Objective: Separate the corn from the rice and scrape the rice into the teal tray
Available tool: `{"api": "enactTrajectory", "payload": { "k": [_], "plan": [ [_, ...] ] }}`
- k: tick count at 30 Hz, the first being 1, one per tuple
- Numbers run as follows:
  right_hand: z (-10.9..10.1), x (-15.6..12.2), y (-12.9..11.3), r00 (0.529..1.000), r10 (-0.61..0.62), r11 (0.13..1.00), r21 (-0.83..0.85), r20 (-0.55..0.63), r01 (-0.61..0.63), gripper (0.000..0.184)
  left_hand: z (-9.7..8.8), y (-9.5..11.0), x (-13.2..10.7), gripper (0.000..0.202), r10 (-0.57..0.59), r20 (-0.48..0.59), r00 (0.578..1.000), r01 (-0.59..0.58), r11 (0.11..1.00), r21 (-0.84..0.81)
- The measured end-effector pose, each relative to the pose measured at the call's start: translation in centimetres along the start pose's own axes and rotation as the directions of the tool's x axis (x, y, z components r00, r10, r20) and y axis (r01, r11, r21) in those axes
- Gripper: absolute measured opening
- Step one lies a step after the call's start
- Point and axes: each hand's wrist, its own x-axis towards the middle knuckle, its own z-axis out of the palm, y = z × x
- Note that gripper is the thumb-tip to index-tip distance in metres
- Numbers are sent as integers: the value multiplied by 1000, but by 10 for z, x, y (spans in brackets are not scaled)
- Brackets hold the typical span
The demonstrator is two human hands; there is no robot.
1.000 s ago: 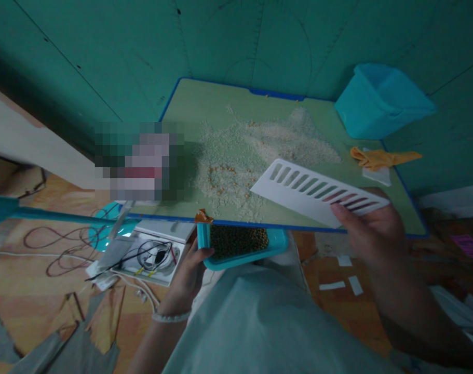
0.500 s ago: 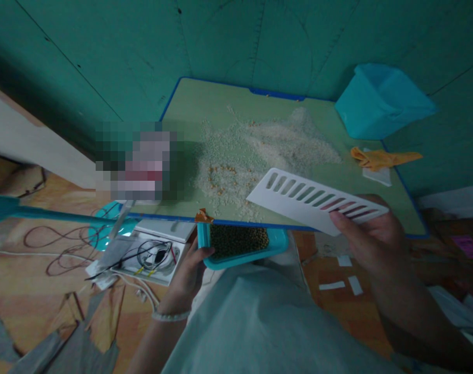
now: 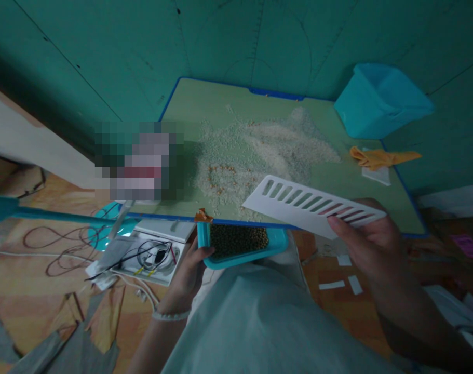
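White flat slotted plastic scraper (image 3: 294, 214) is over the near right part of the table, its right end in your right hand (image 3: 370, 234): thumb on the slotted face, fingers behind, solid grasp. Long axis runs left to right, dropping slightly rightward. Slanted free end points left, sharp lower corner at the near fringe of the loose white rice-like grains (image 3: 286, 143). Touching the table or not, can't tell. Lower side of it overlaps the blue front edge of the pale green rectangular table (image 3: 205, 96) in view.

Your left hand (image 3: 191, 267) is grasping the left end of a turquoise rectangular plastic tray (image 3: 246, 259), thumb over the near corner. Dark and tan bean-like pieces (image 3: 238, 240) fill its floor. Tray is on your side of the front edge, long axis roughly along it, just left of the scraper and apart from it.

Room: green surface shows left of the grains, behind them to the back edge, and between the heap and the crumpled orange cloth (image 3: 380, 158) on the right. Turquoise open-topped bin (image 3: 361, 111) takes the back right corner; teal wall (image 3: 220, 41) is close behind. Pixelated patch covers the left end.
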Motion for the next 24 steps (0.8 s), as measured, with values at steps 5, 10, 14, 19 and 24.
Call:
{"api": "enactTrajectory", "payload": {
  "k": [5, 10, 14, 19, 24],
  "plan": [
    [2, -2, -5, 999, 0, 1000, -3, -41, 0, 22, 1, 2, 0, 56, -11, -6, 1000, 11, 1000, 7],
    [10, -4, -27, 998, -10, 999, -40, 57, 13, 10, -1, -3, 1, 57, -32, -35, 999, 32, 999, 4],
    [19, -6, -44, 999, 18, 1000, -10, 40, -17, 6, -1, -4, 1, 60, -37, -63, 997, 37, 999, 2],
    [18, -5, -43, 999, 39, 999, -13, 38, -38, 8, -1, -2, -2, 59, -43, -78, 996, 42, 999, -18],
    [19, -9, -44, 997, 74, 997, 11, 24, -75, 9, -1, -3, -2, 53, -37, -84, 996, 35, 999, -17]
  ]
}}
